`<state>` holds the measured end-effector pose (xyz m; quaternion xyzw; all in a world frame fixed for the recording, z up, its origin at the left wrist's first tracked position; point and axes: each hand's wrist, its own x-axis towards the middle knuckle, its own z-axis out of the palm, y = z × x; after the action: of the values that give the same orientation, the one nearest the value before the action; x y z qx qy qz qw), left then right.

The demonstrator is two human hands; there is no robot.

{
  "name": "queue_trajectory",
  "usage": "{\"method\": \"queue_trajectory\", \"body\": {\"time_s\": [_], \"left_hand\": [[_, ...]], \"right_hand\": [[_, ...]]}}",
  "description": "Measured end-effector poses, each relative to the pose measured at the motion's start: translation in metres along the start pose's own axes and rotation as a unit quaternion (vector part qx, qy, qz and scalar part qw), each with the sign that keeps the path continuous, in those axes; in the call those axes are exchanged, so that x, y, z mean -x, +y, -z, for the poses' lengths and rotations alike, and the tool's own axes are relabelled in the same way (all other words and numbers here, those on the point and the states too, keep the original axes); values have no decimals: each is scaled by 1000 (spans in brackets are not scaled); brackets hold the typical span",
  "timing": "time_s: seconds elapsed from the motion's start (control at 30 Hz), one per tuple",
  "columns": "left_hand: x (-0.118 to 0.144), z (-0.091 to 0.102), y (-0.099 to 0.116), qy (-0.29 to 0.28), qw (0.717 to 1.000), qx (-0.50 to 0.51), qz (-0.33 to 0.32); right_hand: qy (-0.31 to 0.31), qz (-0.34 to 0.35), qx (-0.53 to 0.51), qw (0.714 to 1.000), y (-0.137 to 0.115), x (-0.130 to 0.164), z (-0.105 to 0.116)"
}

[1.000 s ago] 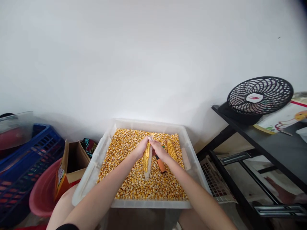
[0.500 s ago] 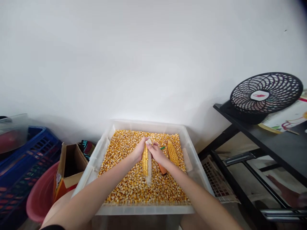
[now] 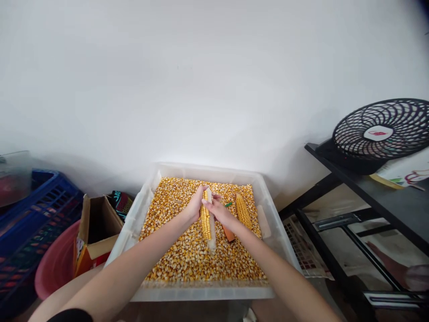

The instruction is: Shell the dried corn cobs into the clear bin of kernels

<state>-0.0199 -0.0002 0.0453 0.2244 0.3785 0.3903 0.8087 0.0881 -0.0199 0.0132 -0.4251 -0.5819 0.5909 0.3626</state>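
My left hand (image 3: 195,205) is closed round the upper left side of a corn cob (image 3: 206,221). The cob still bears yellow kernels on its left side, while a pale stripe along its right side is bare. My right hand (image 3: 219,211) grips the same cob from the right, its thumb lying across the kernels near the upper part. Below both hands, loose corn kernels (image 3: 177,259) fill a clear plastic tub (image 3: 201,294). A second corn cob (image 3: 243,211), full of kernels, lies right of my right hand. Partly under my right wrist is an orange-handled tool (image 3: 229,233) with a green part.
Left of the tub stand an open cardboard box (image 3: 85,219), a pink basin (image 3: 55,264) and a blue crate (image 3: 56,192). A black fan (image 3: 378,134) sits on a dark table (image 3: 402,210) at right. A white wall (image 3: 214,89) rises behind.
My right thumb has moved down the cob from its top end. The cob has turned and tilted slightly, and the view has shifted a little left.
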Motion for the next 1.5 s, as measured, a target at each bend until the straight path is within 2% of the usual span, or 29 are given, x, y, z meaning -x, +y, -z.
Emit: {"method": "queue_trajectory", "body": {"time_s": [0.07,0.23,0.33,0.43,0.5,0.63,0.77,0.87,0.93,1.07,1.13,1.2,1.3,1.37,1.43,1.5], "left_hand": [[-1,1,-2,11,999,-9,-31],[-1,8,-4,-40,998,-55,3],[-3,11,-2,-59,996,-58,37],[-6,12,1,-59,996,-54,28],[-8,13,1,-59,996,-68,12],[-9,16,-1,-65,993,-97,-7],[-8,17,0,-83,993,-84,27],[-7,17,5,-88,993,-75,30],[-6,17,8,-87,993,-81,26],[-5,18,9,-71,993,-93,18],[-4,18,9,-74,993,-94,15],[-4,18,10,-74,992,-98,13],[-3,17,13,-58,993,-103,1],[-2,17,14,-49,993,-109,1],[-1,16,13,-44,992,-115,5],[-1,16,12,-45,992,-117,8]], "right_hand": [[-21,26,44,999,-5,4,-1],[-56,29,114,991,-13,12,5],[-78,-8,93,993,-15,15,11],[-92,-60,50,993,-14,15,10],[-77,-58,65,993,-13,14,6],[-34,-7,125,992,-12,13,1],[-120,-70,45,989,-17,16,8],[-159,-86,-5,984,-22,19,9],[-148,-79,12,986,-22,19,4],[-65,-15,64,996,-17,18,-6],[-83,-21,50,995,-16,19,-5],[-113,-57,17,992,-19,20,0],[-125,-88,-10,988,-22,21,1],[-107,-70,13,992,-21,21,-4],[-74,-23,43,996,-18,19,-10],[-68,11,49,996,-16,18,-12]]}}
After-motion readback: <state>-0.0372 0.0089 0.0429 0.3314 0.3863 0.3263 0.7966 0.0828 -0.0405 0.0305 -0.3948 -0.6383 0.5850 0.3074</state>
